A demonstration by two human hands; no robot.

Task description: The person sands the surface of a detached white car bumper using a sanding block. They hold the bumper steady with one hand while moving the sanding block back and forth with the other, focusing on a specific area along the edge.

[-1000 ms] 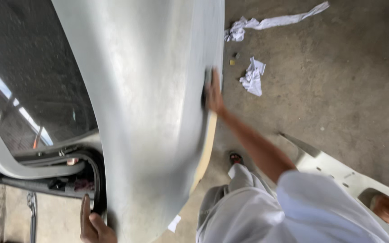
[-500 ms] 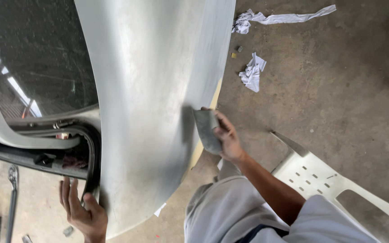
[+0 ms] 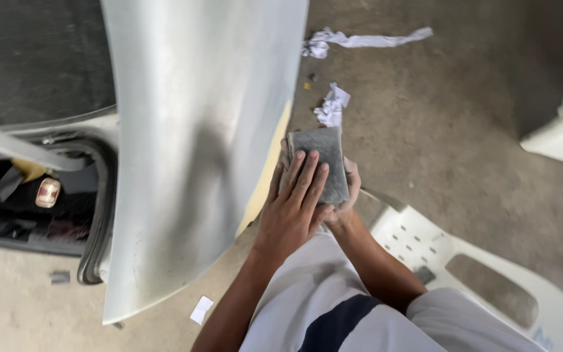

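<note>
Sanding pad (image 3: 319,164), grey and rectangular, is off the panel now. Half a second ago the right hand had it pressed flat against the metal; now both hands have it in front of the chest, just beside the panel's edge, so the rubbing has stopped and the pad looks like it's being checked or refolded.

Left hand (image 3: 292,210) lies on top with fingers spread flat over the pad's face, and it has come off the panel's lower edge. Right hand (image 3: 345,195) cups the pad from underneath, fingers curled round its right side.

Pad's long axis runs away from the person, top end pointing toward the floor scraps.

Further out: grey car panel (image 3: 190,130), white plastic chair (image 3: 490,274), crumpled paper (image 3: 331,107) on the concrete floor (image 3: 451,111).
</note>
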